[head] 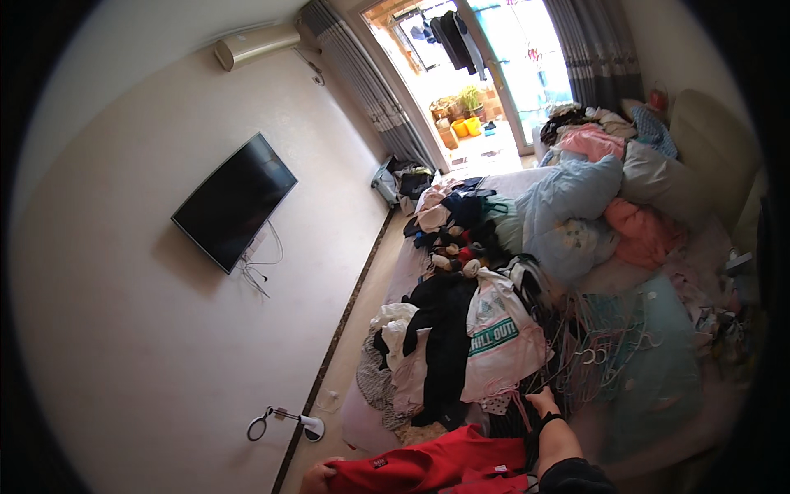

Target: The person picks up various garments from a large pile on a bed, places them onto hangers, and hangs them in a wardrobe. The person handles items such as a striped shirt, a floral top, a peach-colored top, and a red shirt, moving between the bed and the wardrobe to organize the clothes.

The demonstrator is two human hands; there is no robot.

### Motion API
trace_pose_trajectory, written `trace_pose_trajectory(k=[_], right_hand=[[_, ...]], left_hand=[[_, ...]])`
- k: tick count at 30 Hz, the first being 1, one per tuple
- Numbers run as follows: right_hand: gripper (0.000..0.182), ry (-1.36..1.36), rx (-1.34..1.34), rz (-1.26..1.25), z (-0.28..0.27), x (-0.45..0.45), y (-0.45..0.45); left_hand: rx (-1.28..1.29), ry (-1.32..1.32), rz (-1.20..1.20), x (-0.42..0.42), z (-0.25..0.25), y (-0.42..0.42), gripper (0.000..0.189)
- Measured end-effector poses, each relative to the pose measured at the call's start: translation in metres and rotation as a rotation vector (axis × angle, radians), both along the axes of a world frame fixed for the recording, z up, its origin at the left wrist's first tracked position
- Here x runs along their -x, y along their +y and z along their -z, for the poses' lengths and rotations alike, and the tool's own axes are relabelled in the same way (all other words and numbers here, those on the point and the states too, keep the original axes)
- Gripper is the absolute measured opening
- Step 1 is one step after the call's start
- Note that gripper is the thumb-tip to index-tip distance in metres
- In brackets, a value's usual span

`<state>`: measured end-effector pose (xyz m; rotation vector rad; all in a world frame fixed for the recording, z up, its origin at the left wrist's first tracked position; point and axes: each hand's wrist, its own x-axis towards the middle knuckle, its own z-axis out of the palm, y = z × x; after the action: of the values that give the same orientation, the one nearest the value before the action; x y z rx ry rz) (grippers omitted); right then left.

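Note:
My left hand (318,477) grips the edge of a red garment (419,460) at the bottom of the view. The garment is spread out towards the right and carries a small dark label. My right hand (544,402), with a black band at the wrist, reaches over the bed beside a bundle of clothes hangers (595,346). Its fingertips are near the lower edge of a white printed top (500,339) and some thin pink hangers (509,395). Whether those fingers hold a hanger, I cannot tell. A black garment (444,346) lies left of the white top.
Rolled socks (457,253) and more clothes lie farther up the bed. A pale blue quilt (561,210) and pillows (660,179) are heaped at the right. A round mirror on a stand (313,427) is by the wall, below a mounted television (234,204). Beyond is a balcony door (506,86).

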<state>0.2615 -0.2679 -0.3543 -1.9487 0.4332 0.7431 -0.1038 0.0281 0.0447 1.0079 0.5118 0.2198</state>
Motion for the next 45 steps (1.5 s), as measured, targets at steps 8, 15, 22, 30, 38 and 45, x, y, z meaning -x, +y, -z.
trace_pose_trajectory(k=[8,15,22,30,38,45], right_hand=[[0.093,0.106,-0.164,-0.140,0.040,0.003,0.027],[0.071,0.024,-0.062,-0.244,0.072,0.006,0.039],[0.060,-0.123,0.095,-0.190,0.047,0.001,0.026],[0.010,-0.180,-0.370,0.146,0.042,0.003,0.012],[0.026,-0.991,0.481,-0.027,-0.059,-0.011,-0.049],[0.027,-1.286,0.321,-0.077,-0.167,-0.003,-0.089]], left_hand=[[-0.042,0.130,-0.204,0.004,-0.012,-0.010,0.035],[-0.033,0.187,-0.252,-0.004,-0.022,-0.021,0.034],[-0.019,0.169,-0.224,-0.006,-0.016,-0.018,0.032],[0.002,0.077,-0.183,-0.013,-0.009,-0.021,0.031],[-0.122,0.064,-0.249,-0.027,0.004,-0.012,0.027],[-0.266,-0.055,-0.054,-0.061,0.011,-0.007,0.020]])
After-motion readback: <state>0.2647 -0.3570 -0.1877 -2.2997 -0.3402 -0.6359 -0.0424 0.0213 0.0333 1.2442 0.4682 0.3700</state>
